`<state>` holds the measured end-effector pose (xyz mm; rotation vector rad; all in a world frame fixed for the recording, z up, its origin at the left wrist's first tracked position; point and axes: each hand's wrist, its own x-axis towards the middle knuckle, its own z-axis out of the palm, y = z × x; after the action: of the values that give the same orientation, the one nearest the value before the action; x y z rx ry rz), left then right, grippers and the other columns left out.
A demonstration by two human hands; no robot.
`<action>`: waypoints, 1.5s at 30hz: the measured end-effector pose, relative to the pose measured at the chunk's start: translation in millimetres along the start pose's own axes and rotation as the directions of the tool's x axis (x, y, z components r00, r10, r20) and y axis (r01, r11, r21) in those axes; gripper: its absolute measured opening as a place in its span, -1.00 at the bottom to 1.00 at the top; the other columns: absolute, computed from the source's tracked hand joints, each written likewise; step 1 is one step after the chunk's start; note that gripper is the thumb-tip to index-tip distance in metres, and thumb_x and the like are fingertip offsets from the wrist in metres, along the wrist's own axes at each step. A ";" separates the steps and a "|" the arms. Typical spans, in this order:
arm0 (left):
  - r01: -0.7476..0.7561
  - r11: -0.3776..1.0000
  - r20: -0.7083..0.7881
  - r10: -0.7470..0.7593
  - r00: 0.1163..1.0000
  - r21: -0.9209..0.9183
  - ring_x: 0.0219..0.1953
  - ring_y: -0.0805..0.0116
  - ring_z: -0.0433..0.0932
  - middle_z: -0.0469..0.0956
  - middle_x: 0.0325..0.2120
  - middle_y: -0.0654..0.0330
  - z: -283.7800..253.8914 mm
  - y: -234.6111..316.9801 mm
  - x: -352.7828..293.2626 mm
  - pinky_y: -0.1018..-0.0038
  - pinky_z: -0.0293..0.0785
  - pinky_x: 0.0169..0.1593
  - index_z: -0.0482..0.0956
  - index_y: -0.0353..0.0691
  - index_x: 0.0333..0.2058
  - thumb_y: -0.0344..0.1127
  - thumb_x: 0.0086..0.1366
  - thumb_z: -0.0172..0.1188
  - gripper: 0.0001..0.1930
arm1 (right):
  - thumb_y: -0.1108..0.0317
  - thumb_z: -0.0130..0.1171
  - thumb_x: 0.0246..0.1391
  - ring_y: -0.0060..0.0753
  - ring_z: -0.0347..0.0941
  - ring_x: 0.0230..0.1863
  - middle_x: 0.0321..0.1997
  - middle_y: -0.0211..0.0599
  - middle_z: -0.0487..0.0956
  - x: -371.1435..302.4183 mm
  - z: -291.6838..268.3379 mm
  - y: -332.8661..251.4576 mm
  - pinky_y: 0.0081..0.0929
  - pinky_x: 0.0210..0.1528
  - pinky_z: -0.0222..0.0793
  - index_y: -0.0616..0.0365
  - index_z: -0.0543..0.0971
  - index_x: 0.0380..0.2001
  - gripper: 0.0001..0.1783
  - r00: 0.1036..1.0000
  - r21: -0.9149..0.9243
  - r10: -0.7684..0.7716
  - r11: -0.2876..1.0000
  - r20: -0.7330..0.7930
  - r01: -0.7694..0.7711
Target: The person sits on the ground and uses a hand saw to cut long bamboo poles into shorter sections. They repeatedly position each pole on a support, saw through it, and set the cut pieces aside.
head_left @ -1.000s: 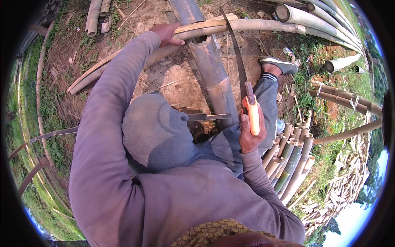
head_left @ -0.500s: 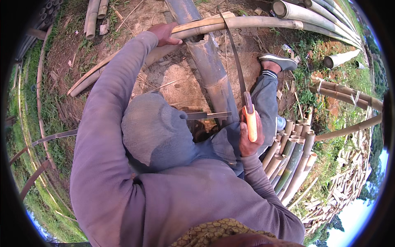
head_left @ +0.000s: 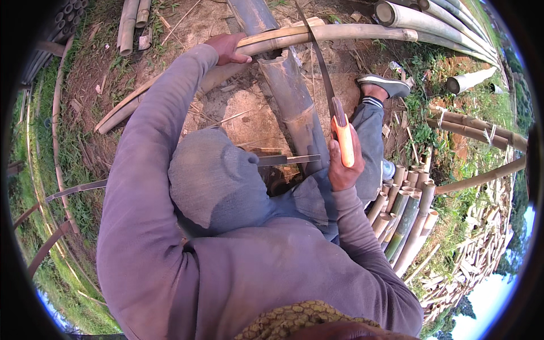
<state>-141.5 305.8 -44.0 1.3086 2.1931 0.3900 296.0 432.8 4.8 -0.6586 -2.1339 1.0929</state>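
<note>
My left hand (head_left: 228, 49) is wrapped over a long, slightly curved bamboo pole (head_left: 362, 31), pressing it down at the left of the cut point. In my right hand (head_left: 347, 167) is a handsaw (head_left: 324, 79), held by its orange handle. Its long dark blade crosses the bamboo pole to the right of my left hand, the tip reaching beyond the pole. Beneath the pole lies a thick grey bamboo trunk (head_left: 292, 102) with a notched opening, running back between my legs. How deep the blade sits in the pole is too small to tell.
Beside my right leg stands a bundle of short cut bamboo tubes (head_left: 403, 212). Thick bamboo poles (head_left: 433, 25) lie at the far right, near my shoe (head_left: 383, 86). A dark flat piece with a wooden strip (head_left: 289, 160) juts out by my left knee.
My right hand has pushed the handsaw forward and slightly up, so more blade extends past the pole. My left hand keeps its hold on the bamboo pole.
</note>
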 end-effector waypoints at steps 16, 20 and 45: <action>0.003 1.000 0.065 -0.002 0.998 -0.022 0.10 -0.12 0.63 0.66 0.03 -0.12 -3.6 -7.7 8.1 0.14 0.49 0.19 0.49 -0.17 0.22 0.22 0.20 0.43 -0.23 | 0.37 0.42 0.24 -0.16 0.68 0.17 0.19 0.06 0.67 47.0 23.0 -4.6 -0.30 0.20 0.57 0.38 0.50 0.28 -0.40 0.997 0.002 -0.072 0.997 -0.028 0.072; -0.033 0.996 0.065 0.039 0.997 -0.079 0.11 -0.12 0.62 0.66 0.04 -0.13 -2.8 -8.7 6.6 0.15 0.48 0.20 0.50 -0.18 0.22 0.23 0.21 0.41 -0.24 | 0.40 0.38 0.27 -0.06 0.63 0.24 0.26 0.14 0.61 -33.2 -24.2 -0.9 -0.24 0.26 0.54 0.48 0.44 0.31 -0.37 0.999 -0.010 0.039 0.999 0.012 -0.039; -0.028 0.987 0.129 0.049 0.990 -0.160 0.14 0.00 0.59 0.64 0.07 -0.04 -2.8 -4.4 19.9 0.21 0.45 0.24 0.52 -0.20 0.19 0.22 0.20 0.43 -0.25 | 0.30 0.47 0.19 -0.15 0.73 0.05 0.10 0.00 0.72 146.3 74.4 2.8 -0.31 0.04 0.62 0.21 0.58 0.23 -0.43 0.998 -0.017 -0.048 0.999 -0.031 0.048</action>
<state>-153.7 321.2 -50.1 1.2555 1.9875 0.4674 144.4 494.8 15.2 -0.6246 -2.1228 1.0343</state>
